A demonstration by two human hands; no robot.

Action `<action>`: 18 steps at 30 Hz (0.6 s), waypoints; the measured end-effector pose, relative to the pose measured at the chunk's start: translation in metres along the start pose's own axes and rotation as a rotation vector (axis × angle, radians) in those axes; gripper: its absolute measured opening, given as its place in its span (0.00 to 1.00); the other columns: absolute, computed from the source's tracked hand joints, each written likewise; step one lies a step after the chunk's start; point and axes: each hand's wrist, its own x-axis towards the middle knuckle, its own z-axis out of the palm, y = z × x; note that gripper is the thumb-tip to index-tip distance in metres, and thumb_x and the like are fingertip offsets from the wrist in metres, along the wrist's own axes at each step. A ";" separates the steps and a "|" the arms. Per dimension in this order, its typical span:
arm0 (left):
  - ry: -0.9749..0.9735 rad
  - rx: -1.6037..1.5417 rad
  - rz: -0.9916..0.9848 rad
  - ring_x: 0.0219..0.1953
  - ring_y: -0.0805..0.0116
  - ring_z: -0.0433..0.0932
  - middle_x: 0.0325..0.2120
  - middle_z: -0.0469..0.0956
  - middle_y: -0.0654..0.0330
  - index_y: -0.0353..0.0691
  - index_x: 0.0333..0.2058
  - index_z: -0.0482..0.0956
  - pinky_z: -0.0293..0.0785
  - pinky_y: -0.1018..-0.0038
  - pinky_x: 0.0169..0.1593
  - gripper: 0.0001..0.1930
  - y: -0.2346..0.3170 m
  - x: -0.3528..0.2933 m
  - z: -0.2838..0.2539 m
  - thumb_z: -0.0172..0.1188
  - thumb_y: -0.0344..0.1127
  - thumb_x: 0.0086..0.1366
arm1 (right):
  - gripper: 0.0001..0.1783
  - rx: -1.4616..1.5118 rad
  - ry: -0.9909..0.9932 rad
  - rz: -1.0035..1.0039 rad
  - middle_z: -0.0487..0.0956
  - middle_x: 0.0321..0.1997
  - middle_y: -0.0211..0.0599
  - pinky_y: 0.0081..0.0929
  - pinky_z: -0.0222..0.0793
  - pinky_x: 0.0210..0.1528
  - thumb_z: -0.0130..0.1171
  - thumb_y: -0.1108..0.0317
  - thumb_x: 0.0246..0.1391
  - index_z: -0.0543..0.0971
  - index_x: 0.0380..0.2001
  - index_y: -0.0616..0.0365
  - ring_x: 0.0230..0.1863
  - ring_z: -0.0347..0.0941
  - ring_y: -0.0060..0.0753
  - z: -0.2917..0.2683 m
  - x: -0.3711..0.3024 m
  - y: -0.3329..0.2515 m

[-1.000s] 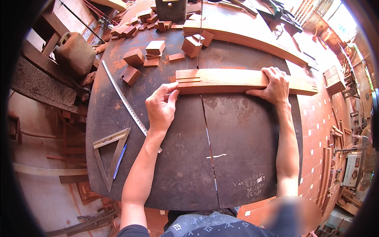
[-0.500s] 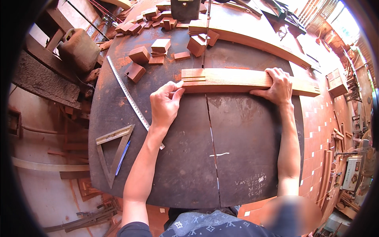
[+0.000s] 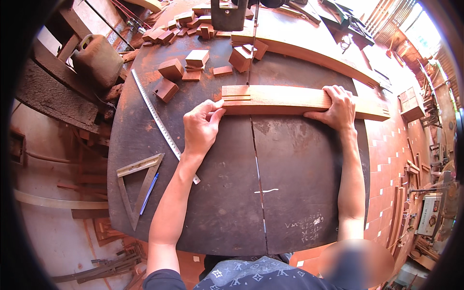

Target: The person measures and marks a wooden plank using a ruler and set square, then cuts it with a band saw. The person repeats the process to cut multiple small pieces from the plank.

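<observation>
A long reddish wooden beam (image 3: 285,100) lies across the dark saw table (image 3: 304,179), with narrow slots cut in both of its ends. My left hand (image 3: 202,126) pinches the near corner of its left end between thumb and fingers. Toward the other end, my right hand (image 3: 340,108) grips the beam, thumb along the near side and fingers over the top. The thin upright bandsaw blade (image 3: 250,67) meets the beam's far edge, close to the inner ends of the left slots. Whether it has cut into the wood I cannot tell.
Several wooden offcuts (image 3: 170,69) are scattered at the far left of the table, and a longer board (image 3: 304,50) lies behind the blade. A steel ruler (image 3: 157,116), a triangular square (image 3: 126,193) and a blue pen (image 3: 149,193) lie left of my left arm. A dark saw guide (image 3: 228,17) hangs overhead.
Both hands keep their hold on the beam, which stays at nearly the same place against the blade. The whole view has shifted slightly.
</observation>
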 end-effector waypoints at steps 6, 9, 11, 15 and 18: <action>0.025 -0.027 -0.009 0.35 0.73 0.91 0.30 0.90 0.58 0.32 0.41 0.88 0.84 0.76 0.39 0.03 -0.002 -0.001 0.003 0.71 0.24 0.70 | 0.54 0.000 -0.007 0.007 0.86 0.45 0.39 0.44 0.75 0.60 0.83 0.21 0.25 0.87 0.45 0.58 0.51 0.83 0.44 0.000 -0.001 0.001; 0.034 -0.045 -0.018 0.34 0.68 0.92 0.32 0.89 0.52 0.32 0.42 0.87 0.81 0.72 0.34 0.06 -0.001 -0.001 0.004 0.73 0.23 0.68 | 0.54 -0.007 -0.015 0.014 0.86 0.45 0.40 0.44 0.75 0.61 0.83 0.22 0.25 0.87 0.46 0.58 0.51 0.83 0.45 -0.001 -0.001 -0.001; 0.040 -0.050 -0.007 0.34 0.69 0.91 0.33 0.90 0.52 0.32 0.43 0.88 0.81 0.72 0.34 0.07 -0.002 0.000 0.004 0.73 0.23 0.68 | 0.54 -0.002 -0.020 0.022 0.86 0.45 0.40 0.44 0.75 0.61 0.83 0.22 0.25 0.87 0.45 0.58 0.51 0.83 0.45 -0.002 0.000 -0.002; 0.042 -0.061 -0.028 0.34 0.70 0.91 0.32 0.90 0.53 0.32 0.43 0.88 0.80 0.73 0.34 0.07 -0.002 0.000 0.005 0.73 0.23 0.68 | 0.54 -0.004 -0.005 0.015 0.86 0.44 0.40 0.44 0.75 0.60 0.83 0.22 0.25 0.87 0.45 0.58 0.51 0.83 0.45 -0.002 -0.003 -0.002; 0.041 -0.065 -0.019 0.34 0.70 0.91 0.32 0.90 0.53 0.32 0.43 0.88 0.80 0.73 0.34 0.07 -0.004 -0.004 0.003 0.73 0.23 0.68 | 0.54 0.001 -0.014 0.015 0.86 0.44 0.39 0.44 0.74 0.60 0.83 0.22 0.25 0.87 0.45 0.58 0.50 0.83 0.45 -0.003 -0.006 -0.004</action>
